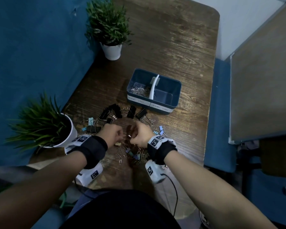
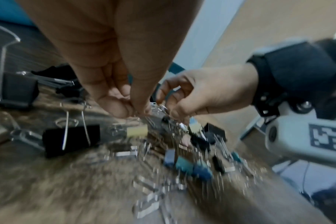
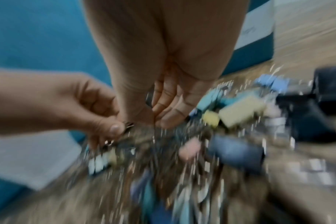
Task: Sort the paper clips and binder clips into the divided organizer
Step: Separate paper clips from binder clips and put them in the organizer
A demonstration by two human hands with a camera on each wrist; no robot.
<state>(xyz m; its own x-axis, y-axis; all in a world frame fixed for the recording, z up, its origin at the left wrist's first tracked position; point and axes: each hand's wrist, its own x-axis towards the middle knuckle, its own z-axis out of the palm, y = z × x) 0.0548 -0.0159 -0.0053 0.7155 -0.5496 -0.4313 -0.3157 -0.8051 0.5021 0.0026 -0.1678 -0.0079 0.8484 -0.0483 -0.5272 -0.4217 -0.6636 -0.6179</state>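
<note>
A mixed pile of paper clips [image 1: 122, 158] and binder clips lies on the wooden table [image 1: 180, 52] in front of me. Black binder clips [image 1: 114, 110] sit at its far side and small coloured ones [image 1: 160, 131] at its right. My left hand [image 1: 113, 132] and right hand [image 1: 141, 135] hover close together over the pile, fingers curled. The left hand [image 2: 125, 104] pinches a few paper clips [image 2: 150, 119] at its fingertips. The right hand [image 2: 192, 97] pinches silver paper clips [image 2: 163, 108] too. The blue divided organizer [image 1: 175, 96] stands beyond; its left compartment holds paper clips [image 1: 139, 90], its right one is bare.
A potted plant in a white pot [image 1: 68, 129] stands right beside my left wrist, and another white-potted plant [image 1: 112, 51] at the back left. A blue wall [image 1: 31, 55] runs along the left. The table's right edge [image 1: 210, 100] drops to a blue seat.
</note>
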